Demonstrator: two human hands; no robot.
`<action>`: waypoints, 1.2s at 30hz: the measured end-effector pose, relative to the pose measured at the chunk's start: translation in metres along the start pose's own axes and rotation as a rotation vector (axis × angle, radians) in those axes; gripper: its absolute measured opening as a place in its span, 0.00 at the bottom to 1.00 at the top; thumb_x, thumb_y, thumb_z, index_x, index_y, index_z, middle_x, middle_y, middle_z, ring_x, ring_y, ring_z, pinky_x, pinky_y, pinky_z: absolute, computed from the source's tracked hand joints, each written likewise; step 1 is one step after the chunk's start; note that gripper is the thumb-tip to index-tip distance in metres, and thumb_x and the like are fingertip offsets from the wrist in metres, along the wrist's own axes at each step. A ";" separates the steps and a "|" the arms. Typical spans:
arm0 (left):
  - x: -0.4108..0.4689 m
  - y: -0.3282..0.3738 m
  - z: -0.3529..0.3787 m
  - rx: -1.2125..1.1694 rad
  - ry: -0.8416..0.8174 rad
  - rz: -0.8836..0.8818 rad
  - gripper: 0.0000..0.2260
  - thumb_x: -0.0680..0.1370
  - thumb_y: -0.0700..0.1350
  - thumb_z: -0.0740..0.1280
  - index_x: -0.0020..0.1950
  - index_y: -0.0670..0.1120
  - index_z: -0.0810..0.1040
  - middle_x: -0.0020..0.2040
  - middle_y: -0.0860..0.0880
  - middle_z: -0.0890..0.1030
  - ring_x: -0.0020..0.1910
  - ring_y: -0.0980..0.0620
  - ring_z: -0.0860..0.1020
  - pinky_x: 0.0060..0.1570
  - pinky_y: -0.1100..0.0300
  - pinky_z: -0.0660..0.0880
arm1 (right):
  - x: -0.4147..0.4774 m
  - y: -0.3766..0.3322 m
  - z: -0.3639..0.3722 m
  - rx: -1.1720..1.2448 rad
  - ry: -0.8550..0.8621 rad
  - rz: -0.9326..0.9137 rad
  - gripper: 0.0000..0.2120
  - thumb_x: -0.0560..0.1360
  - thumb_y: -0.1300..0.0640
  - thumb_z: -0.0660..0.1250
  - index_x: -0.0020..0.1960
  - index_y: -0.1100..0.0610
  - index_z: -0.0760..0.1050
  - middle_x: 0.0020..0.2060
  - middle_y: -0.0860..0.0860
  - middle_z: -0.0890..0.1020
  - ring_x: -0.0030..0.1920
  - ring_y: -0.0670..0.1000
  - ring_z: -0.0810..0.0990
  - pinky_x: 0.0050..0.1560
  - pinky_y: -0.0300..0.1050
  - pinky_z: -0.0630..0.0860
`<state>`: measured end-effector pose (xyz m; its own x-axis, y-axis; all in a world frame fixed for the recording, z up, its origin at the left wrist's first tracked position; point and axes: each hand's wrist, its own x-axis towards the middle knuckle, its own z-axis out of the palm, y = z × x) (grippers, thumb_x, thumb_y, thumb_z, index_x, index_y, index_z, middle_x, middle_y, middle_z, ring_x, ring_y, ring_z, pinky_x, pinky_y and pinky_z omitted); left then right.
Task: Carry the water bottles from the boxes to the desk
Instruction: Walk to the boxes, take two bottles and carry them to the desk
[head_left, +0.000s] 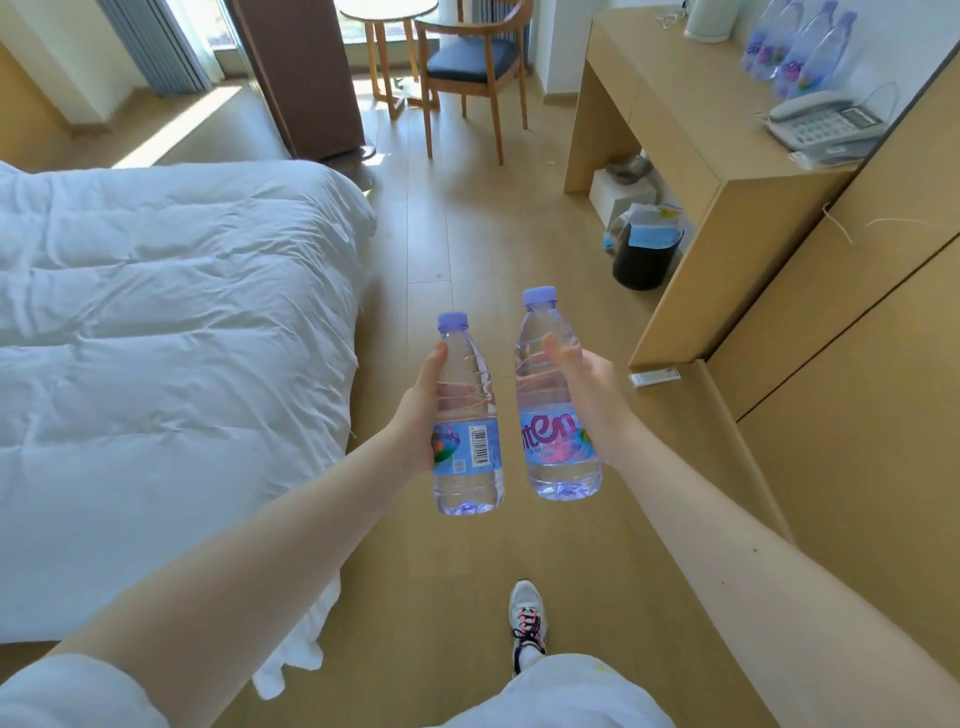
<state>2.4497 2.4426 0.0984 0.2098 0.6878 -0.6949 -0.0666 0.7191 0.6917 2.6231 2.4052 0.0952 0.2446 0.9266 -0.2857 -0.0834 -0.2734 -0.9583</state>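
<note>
My left hand (418, 410) grips a clear water bottle (467, 452) with a purple cap and a blue label, held upright over the wooden floor. Beside it, my right hand (584, 395) grips a second, matching water bottle (556, 447), also upright and slightly higher. The two bottles are close together but apart. The light wooden desk (670, 98) stands ahead on the right. Several more bottles (800, 52) stand at its back right corner. No boxes are in view.
A bed with a white duvet (166, 332) fills the left. A chair (472, 67) and round table (387, 15) stand by the window. On the desk are a telephone (826, 124) and a kettle (709, 21). A black bin (647, 254) sits under it. Wooden cabinets (857, 364) line the right.
</note>
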 end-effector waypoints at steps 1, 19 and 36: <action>0.007 0.009 0.007 0.003 0.007 0.007 0.33 0.75 0.66 0.61 0.62 0.39 0.78 0.42 0.45 0.85 0.34 0.48 0.83 0.34 0.58 0.79 | 0.014 -0.005 -0.004 0.010 -0.013 -0.001 0.27 0.74 0.40 0.67 0.58 0.63 0.76 0.38 0.53 0.86 0.49 0.57 0.84 0.64 0.62 0.73; 0.121 0.100 0.045 0.015 0.072 -0.013 0.34 0.75 0.67 0.60 0.64 0.39 0.77 0.52 0.42 0.84 0.38 0.46 0.83 0.36 0.57 0.80 | 0.172 -0.043 -0.019 -0.003 0.000 0.048 0.38 0.61 0.28 0.68 0.54 0.59 0.79 0.47 0.56 0.85 0.52 0.59 0.83 0.62 0.62 0.75; 0.273 0.288 0.009 -0.009 -0.137 0.024 0.32 0.76 0.66 0.60 0.61 0.38 0.78 0.39 0.45 0.85 0.30 0.48 0.83 0.28 0.61 0.78 | 0.346 -0.126 0.060 -0.038 0.157 -0.028 0.40 0.64 0.33 0.67 0.55 0.69 0.76 0.45 0.61 0.84 0.47 0.62 0.84 0.54 0.57 0.78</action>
<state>2.4965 2.8370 0.1096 0.3392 0.6856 -0.6441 -0.0818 0.7036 0.7059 2.6605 2.7756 0.1180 0.3945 0.8830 -0.2543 -0.0385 -0.2606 -0.9647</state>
